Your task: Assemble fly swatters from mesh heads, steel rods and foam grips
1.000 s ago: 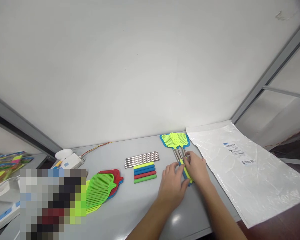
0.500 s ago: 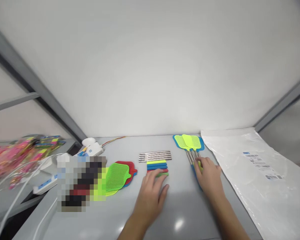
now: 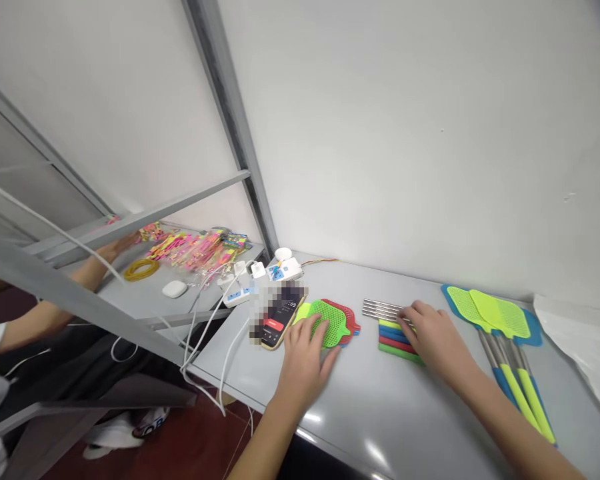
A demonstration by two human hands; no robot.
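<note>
My left hand [image 3: 304, 360] reaches over a green fly swatter head [image 3: 329, 319], its fingertips touching the mesh and its thumb held apart. Red, blue and yellow swatter heads show from under the green one. My right hand [image 3: 437, 343] has its fingertips closed at the right end of a row of thin metal rods [image 3: 380, 309]. Below those rods lie several coloured handles [image 3: 396, 338] in yellow, blue, red and green, partly covered by that hand. To the right rest several fly swatters with rods and handles joined [image 3: 505, 317], yellow-green and blue.
A phone [image 3: 281, 317], partly pixelated, lies left of the swatter heads, beside power strips [image 3: 237, 293] with white cables. At right is a white plastic bag [image 3: 575, 333]. Beyond the grey frame post [image 3: 235, 120], another person's arm [image 3: 60, 310] reaches over pink and yellow packets [image 3: 205, 253].
The view has swung left. My left hand has moved from the handles to the swatter heads. My right hand has left the joined swatters and come to the metal rods.
</note>
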